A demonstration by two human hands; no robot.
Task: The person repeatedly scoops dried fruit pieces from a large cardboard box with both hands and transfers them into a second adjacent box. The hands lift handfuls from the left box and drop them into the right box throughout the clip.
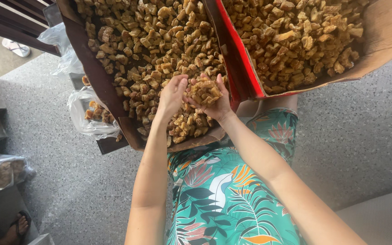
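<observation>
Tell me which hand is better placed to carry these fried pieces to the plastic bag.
Probably the right hand: it cups the fried pieces. The left hand is nearer the plastic bag but holds little.

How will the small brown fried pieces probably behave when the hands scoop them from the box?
The brown pieces look dry, irregular and loose, so they would probably spill easily from the cupped right hand. Probably light: a whole heap rests on one palm. The left hand touches the heap; hard squeezing might crumble them.
</observation>
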